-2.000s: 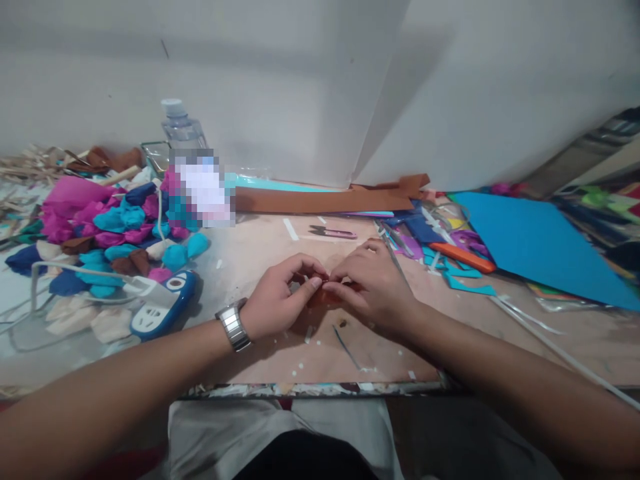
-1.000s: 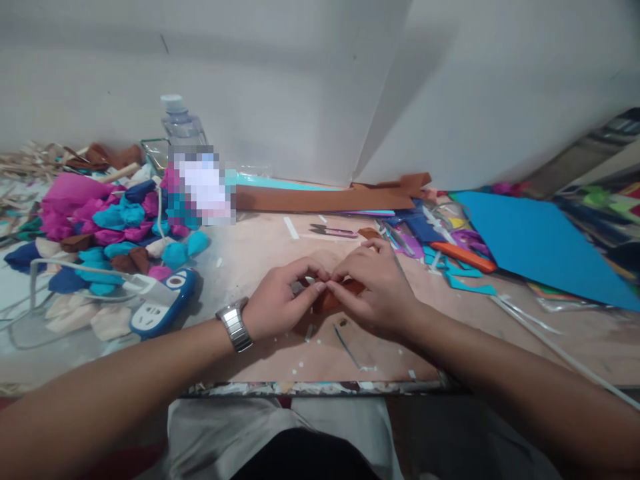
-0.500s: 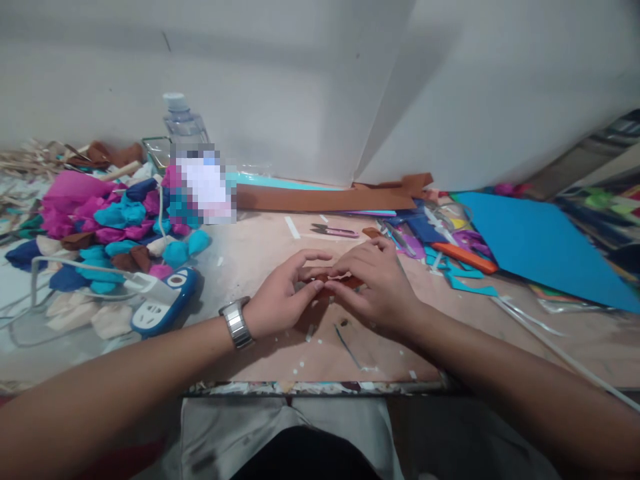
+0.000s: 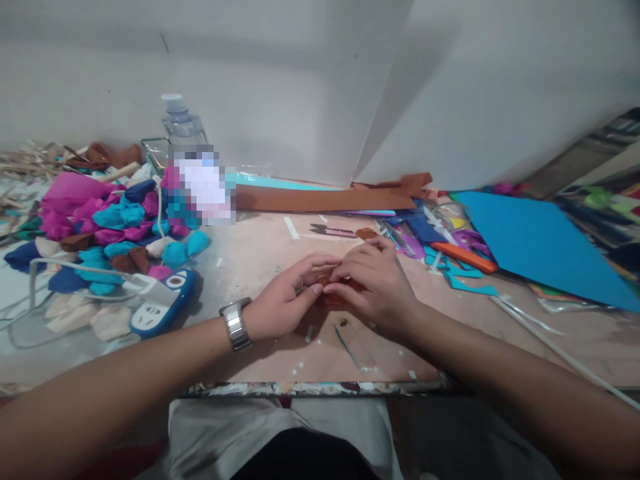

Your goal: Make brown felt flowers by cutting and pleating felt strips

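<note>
Between the fingertips of both hands is a brown piece of what looks like paper, mostly covered by the fingers. My left hand, with a metal watch on its wrist, pinches it from the left with thumb and curved fingers. From the right, my right hand grips the same piece, its thumb close to the left thumb. Another brown bit shows just beyond the right fingers; I cannot tell whether it belongs to the held piece. Thread snippers lie behind the hands.
A brown strip runs along the wall. To the left are bundled coloured pieces, a blue-and-white power socket and a bottle. An orange cutter and a blue sheet lie at right.
My left fingers have come down and nearer to the right hand. More of the brown piece shows under the fingertips, and the brown bit behind shows more.
</note>
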`<state>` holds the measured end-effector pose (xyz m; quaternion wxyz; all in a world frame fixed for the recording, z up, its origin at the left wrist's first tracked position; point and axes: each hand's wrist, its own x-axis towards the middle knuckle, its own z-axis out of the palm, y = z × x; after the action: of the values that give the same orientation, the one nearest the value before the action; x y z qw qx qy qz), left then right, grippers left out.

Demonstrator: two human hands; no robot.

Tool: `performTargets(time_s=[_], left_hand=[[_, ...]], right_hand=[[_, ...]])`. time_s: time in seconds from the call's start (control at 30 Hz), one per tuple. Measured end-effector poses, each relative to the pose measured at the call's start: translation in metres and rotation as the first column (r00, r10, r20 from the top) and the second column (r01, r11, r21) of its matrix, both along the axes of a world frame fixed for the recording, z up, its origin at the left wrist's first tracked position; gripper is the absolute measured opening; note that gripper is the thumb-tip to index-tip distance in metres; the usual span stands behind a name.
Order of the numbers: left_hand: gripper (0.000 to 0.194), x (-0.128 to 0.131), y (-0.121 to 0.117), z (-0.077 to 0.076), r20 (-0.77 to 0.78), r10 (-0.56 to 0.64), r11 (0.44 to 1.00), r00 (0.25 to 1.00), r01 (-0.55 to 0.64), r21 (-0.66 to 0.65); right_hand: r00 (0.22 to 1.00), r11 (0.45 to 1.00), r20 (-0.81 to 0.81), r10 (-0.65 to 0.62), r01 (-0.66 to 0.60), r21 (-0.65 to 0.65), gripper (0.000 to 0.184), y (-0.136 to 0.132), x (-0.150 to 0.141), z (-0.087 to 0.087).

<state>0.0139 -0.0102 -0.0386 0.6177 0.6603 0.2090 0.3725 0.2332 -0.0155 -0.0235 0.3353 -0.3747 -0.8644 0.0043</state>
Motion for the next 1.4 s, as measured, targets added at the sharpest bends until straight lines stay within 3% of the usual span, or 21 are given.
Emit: performTargets(time_s=[0.63,0.83,0.97,1.13,1.2,1.4], left_hand=[[0.048,-0.002,-0.006,0.004,-0.019,-0.01,1.0,1.0,0.01,-0.006],[0.053,0.0,-0.008,0.009,0.002,-0.041,0.996,0.999,0.041,-0.08],[0.061,0.0,-0.007,0.004,-0.049,-0.029,0.988,0.998,0.021,-0.151],[0.07,-0.001,-0.004,-0.007,-0.104,-0.046,0.999,0.993,0.045,-0.016],[0.065,0.0,-0.003,-0.009,-0.137,-0.029,0.999,0.99,0.034,0.032],[0.05,-0.002,-0.002,-0.007,-0.344,0.146,0.966,0.928,-0.059,0.251]], right_hand=[[0.997,0.997,-0.016,0.072,-0.072,-0.01,0.017,-0.002,0.0,0.003],[0.989,0.989,-0.013,0.149,-0.149,-0.024,0.008,-0.003,-0.001,0.003],[0.994,0.993,-0.029,0.11,-0.111,-0.037,0.018,-0.002,-0.001,0.001],[0.996,0.999,-0.087,0.034,-0.035,-0.008,0.034,0.0,0.0,0.001],[0.994,1.0,-0.106,0.023,-0.022,0.009,0.04,0.0,-0.001,0.002],[0.987,0.999,-0.161,0.026,-0.019,0.05,0.041,-0.001,-0.003,0.0]])
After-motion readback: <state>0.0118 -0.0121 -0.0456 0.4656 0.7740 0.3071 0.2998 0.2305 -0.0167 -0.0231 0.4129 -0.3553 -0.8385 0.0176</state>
